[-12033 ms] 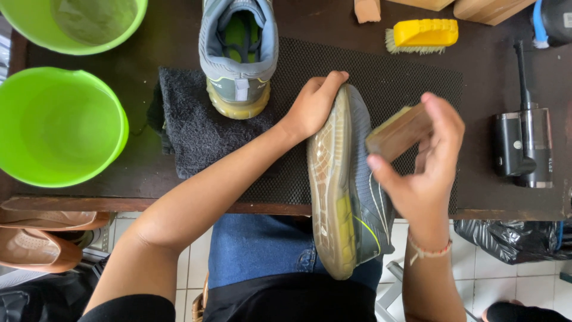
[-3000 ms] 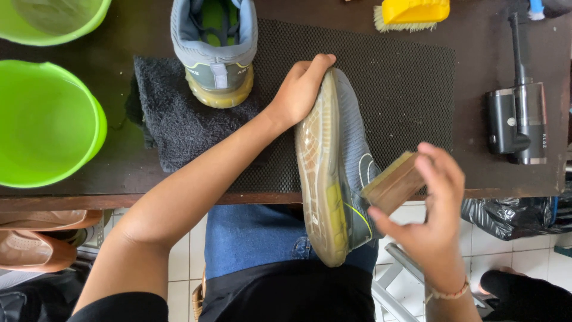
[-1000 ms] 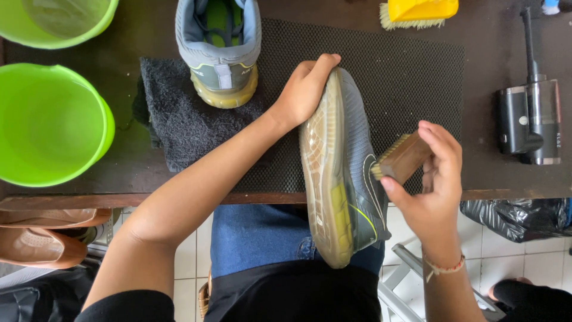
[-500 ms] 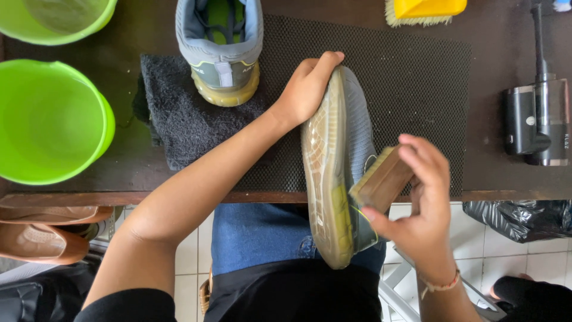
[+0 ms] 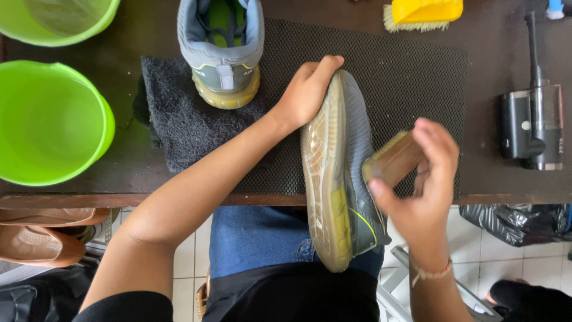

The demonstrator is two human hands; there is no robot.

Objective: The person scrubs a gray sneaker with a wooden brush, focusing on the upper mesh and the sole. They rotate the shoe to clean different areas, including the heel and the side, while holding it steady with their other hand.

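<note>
My left hand [image 5: 307,89] grips the toe end of a grey sneaker [image 5: 351,143] that lies on its side, its translucent yellowish sole facing left. The shoe reaches from the dark mesh mat [image 5: 417,77] over the table edge to my lap. My right hand [image 5: 426,185] holds a small wooden brush [image 5: 392,160] pressed against the shoe's grey upper, near its middle. The matching sneaker [image 5: 221,48] stands upright on a dark grey towel [image 5: 179,131] at the back left.
Two bright green basins [image 5: 50,122] [image 5: 56,18] sit at the left. A yellow scrub brush [image 5: 423,13] lies at the back. A black handheld device [image 5: 533,122] rests on the right. Brown shoes [image 5: 42,238] and a black bag [image 5: 512,223] are on the tiled floor.
My right hand with the brush has slid up along the shoe's side, away from my lap, compared with half a second ago. The left hand keeps its hold on the toe.
</note>
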